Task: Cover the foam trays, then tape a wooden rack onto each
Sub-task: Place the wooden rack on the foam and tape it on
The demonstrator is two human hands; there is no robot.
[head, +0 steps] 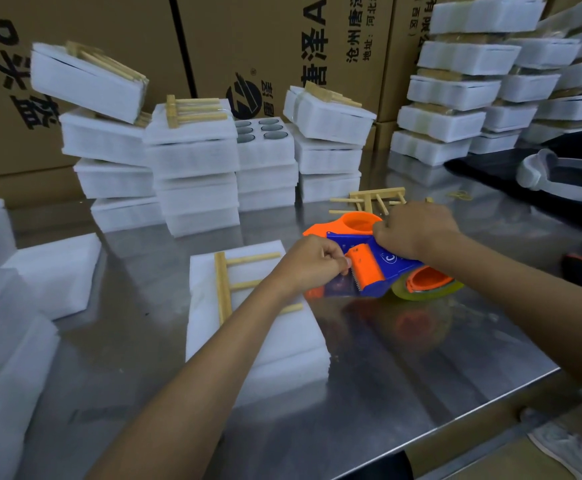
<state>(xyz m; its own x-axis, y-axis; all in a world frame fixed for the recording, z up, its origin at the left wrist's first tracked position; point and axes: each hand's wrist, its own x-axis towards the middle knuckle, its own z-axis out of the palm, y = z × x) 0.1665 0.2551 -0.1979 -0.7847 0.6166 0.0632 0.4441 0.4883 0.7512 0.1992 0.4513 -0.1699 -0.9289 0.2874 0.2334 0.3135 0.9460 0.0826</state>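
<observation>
Meanwhile left hand (312,259) pinches tape at the "C"-marked dispenser (372,265), right hand (416,230) gripping it.

Steel table (403,368); printed cardboard cartons (213,39) behind.

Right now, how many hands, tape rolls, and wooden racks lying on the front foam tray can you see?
Hands: 2, left hand pinching the tape end, right hand gripping the tape dispenser
Tape roll: 1
Wooden rack on the front foam tray: 1
Total: 4
</observation>
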